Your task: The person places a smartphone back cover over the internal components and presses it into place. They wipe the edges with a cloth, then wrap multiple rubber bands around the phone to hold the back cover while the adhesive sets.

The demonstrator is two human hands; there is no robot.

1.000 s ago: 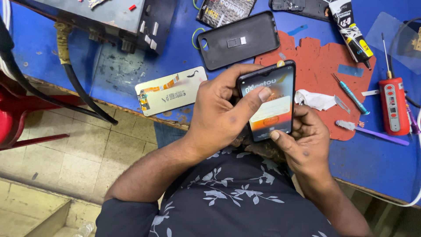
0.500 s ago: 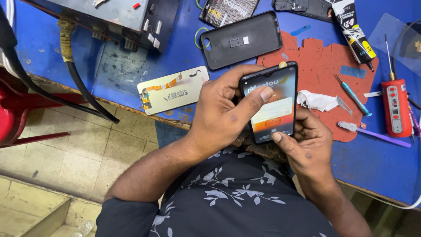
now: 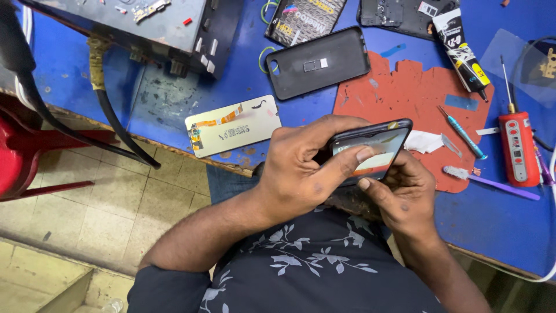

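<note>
Head view: I see both hands gripping the lit phone [image 3: 370, 152] over the surface [image 3: 498, 214] edge, left hand [image 3: 295, 174] fingers closed around it, right hand [image 3: 399, 194] beneath; steady grip, light thumb presses.

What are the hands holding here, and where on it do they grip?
Both hold a lit smartphone. The left hand wraps its left edge, thumb on the screen; the right hand supports its lower right corner from beneath.

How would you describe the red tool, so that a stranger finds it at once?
Start from the blue table and its red mat. Just past the mat's right edge lies the red tool, a thick red handle with a thin metal tip, far bulkier than the slim blue pick nearby.
</note>
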